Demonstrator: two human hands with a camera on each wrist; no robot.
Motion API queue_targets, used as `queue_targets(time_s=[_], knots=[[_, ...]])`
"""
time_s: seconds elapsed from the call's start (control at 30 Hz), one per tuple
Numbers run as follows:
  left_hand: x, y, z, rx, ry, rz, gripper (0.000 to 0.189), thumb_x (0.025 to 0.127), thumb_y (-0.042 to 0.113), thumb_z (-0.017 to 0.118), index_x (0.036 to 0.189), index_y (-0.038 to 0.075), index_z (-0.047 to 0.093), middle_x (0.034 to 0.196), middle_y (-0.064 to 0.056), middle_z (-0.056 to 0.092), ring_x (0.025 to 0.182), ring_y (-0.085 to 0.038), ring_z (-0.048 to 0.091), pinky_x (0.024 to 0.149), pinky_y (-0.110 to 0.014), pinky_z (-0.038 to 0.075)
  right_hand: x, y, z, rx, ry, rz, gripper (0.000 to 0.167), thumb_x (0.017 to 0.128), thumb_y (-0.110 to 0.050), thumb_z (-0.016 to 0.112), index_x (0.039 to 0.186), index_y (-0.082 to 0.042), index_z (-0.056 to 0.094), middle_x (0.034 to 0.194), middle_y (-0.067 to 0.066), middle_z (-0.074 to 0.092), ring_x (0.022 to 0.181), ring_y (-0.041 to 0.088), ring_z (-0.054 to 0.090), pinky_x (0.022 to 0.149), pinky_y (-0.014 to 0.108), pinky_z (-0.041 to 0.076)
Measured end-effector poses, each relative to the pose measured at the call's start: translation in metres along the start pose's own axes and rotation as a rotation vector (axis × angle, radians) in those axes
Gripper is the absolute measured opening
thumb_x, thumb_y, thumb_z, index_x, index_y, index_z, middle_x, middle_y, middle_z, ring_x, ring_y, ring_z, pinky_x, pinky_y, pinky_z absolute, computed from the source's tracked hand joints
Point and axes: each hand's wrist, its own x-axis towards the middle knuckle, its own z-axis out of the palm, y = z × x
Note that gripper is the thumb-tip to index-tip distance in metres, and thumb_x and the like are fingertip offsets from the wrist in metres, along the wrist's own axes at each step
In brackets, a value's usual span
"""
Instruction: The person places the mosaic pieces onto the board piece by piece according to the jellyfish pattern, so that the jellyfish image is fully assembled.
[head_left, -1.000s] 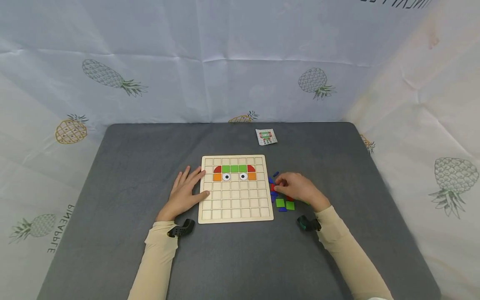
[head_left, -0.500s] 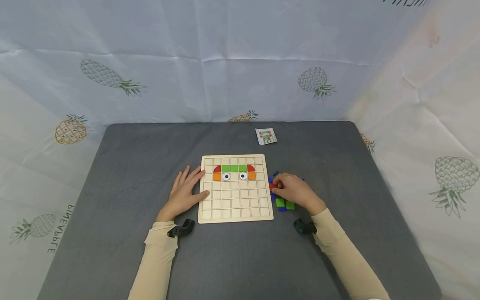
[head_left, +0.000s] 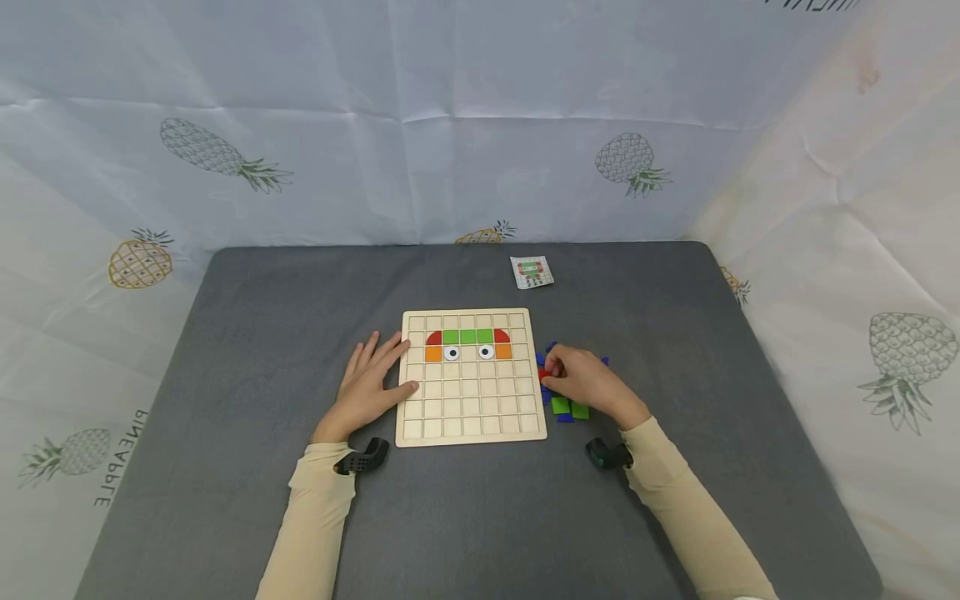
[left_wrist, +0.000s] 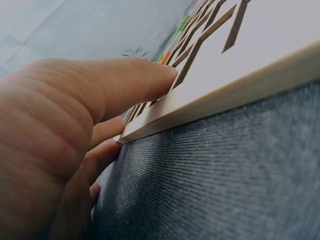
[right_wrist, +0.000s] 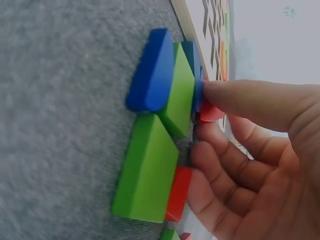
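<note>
A square wooden grid board point(head_left: 480, 408) lies on the table. Red, green and orange pieces and two eye tiles fill part of its upper rows. My left hand point(head_left: 365, 393) rests at the board's left edge, fingers spread and thumb on top, as the left wrist view also shows. Just right of the board, my right hand point(head_left: 592, 383) pinches a red block point(right_wrist: 212, 113) between thumb and finger, low among the loose blocks. Close beside it are green blocks point(right_wrist: 147, 172), a blue block point(right_wrist: 152, 72) and another red block point(right_wrist: 178, 194). The right hand hides part of this pile.
A small picture card point(head_left: 532, 272) with a coloured figure on a grid lies behind the board. The dark grey table point(head_left: 465, 525) meets a hanging pineapple-print cloth point(head_left: 420, 167) at its back edge.
My right hand has shifted slightly left, its fingertips coming onto the red block by the board's edge. A blue piece behind the hand has come into view. The left hand stays put.
</note>
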Motion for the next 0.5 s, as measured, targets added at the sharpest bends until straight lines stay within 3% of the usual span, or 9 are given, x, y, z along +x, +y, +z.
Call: queue_targets(time_s=[0.37,0.5], knots=[[0.0005,-0.0007,0.0003,0.006,0.0,-0.002,0.079,0.09,0.034,0.073,0.158,0.015,0.038,0.168,-0.01,0.028,0.16,-0.036,0.002,0.129,-0.054,-0.005,0.0007,0.0025,-0.0056,0.049,0.066,-0.083,0.026,0.098,-0.012,0.067,0.123,-0.005,0.066,0.082,0.002,0.057,0.07,0.015,0.048,0.062,0.026,0.042],[0.0005,-0.0003,0.0003,0.006,0.0,-0.003,0.079,0.09,0.034,0.073,0.158,0.015,0.038,0.168,-0.01,0.028,0.16,-0.036,0.002,0.129,-0.054,-0.005,0.0011,-0.0007,-0.0087,0.059,0.076,-0.089,0.026,0.098,-0.013,0.067,0.123,-0.007,0.067,0.084,0.002,0.06,0.073,0.016,0.051,0.064,0.027,0.045]])
